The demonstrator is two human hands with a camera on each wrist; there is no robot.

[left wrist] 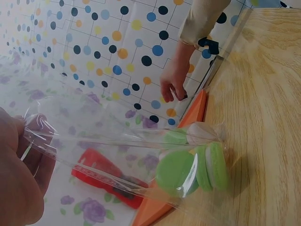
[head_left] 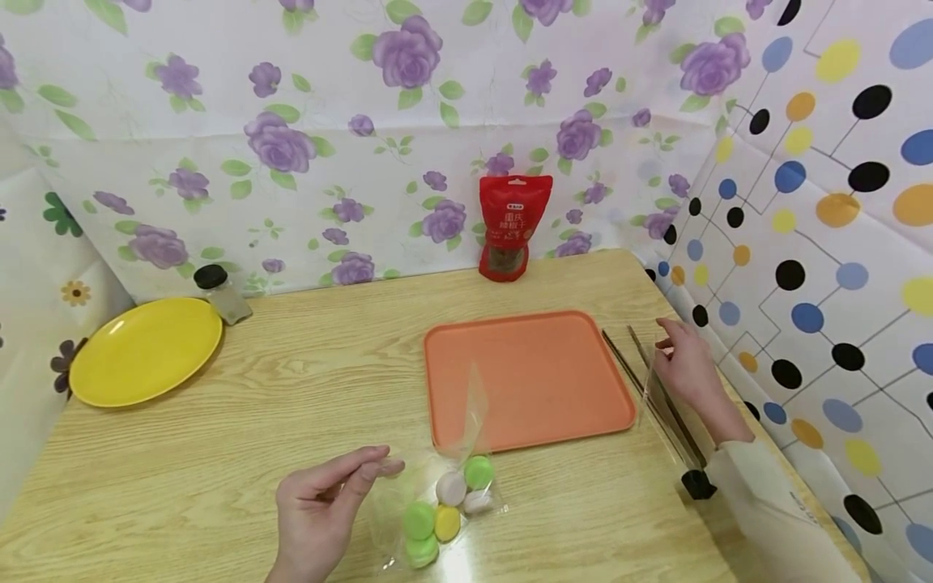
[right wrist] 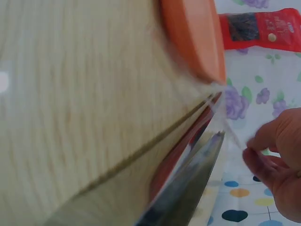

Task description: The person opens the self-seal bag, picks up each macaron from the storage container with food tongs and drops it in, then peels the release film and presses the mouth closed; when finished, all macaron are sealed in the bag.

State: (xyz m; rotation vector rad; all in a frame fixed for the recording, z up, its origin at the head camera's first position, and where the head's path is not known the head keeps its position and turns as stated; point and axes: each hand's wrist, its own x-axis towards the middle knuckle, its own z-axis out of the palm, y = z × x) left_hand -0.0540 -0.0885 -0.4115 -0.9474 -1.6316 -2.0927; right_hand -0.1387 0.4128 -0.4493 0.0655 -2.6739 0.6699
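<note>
My left hand pinches the open-looking end of a clear plastic bag between thumb and fingers. Inside it are several macarons, green, yellow and pale; the bag's filled end hangs low over the table in front of the tray. Over at the right, my right hand pinches a thin clear strip between thumb and forefinger. Below that hand lies a pair of metal tongs, its two arms spread beside the orange tray.
Against the back wall stands a red packet with a small window. A yellow plate lies at the left, and a jar with a black lid leans behind it. Patterned cloth walls border the wooden table.
</note>
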